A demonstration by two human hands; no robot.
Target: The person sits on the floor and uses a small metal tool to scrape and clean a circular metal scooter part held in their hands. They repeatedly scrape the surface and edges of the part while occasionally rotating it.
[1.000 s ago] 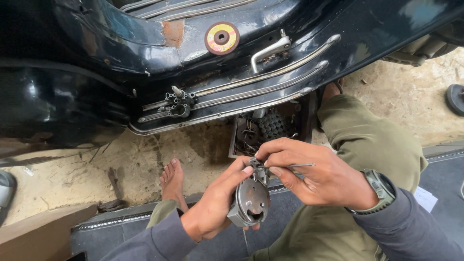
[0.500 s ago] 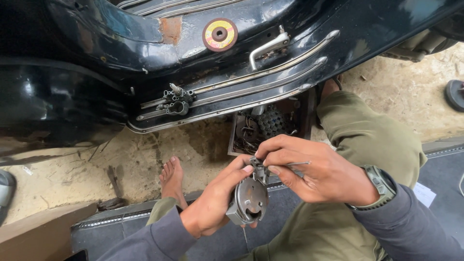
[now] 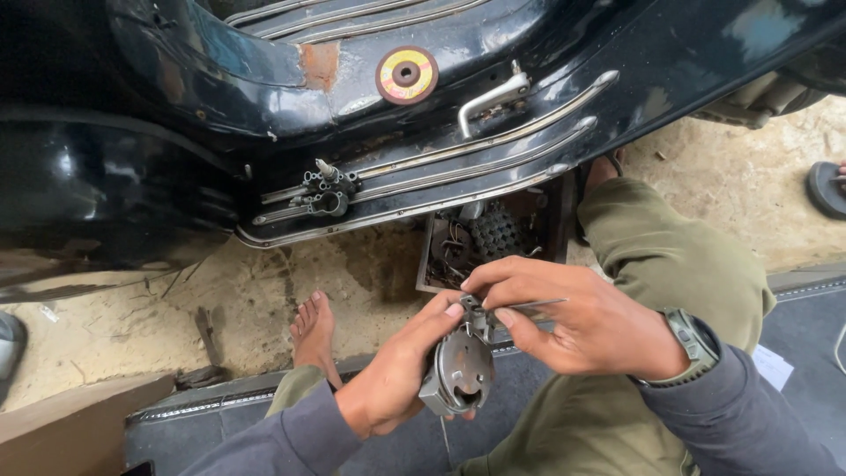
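Observation:
My left hand [image 3: 397, 375] grips a round grey metal part [image 3: 458, 375], a small housing with a flat face, holding it from the left with the thumb near its top. My right hand [image 3: 573, 322] pinches a thin metal tool [image 3: 533, 305] at the top of that part, fingertips touching its upper fitting. Both hands work over my lap, just in front of a black scooter body [image 3: 352, 106]. I wear a watch [image 3: 692, 344] on the right wrist.
The scooter's floorboard has chrome strips [image 3: 458, 167], a small metal fitting [image 3: 326, 189] and a round yellow-red disc [image 3: 406, 74]. A box of small parts [image 3: 489, 234] sits under it. My bare foot [image 3: 313, 330] rests on sandy ground. A dark mat [image 3: 811, 308] lies at right.
Both hands stay on the metal part with only slight finger shifts; the view has drifted a little.

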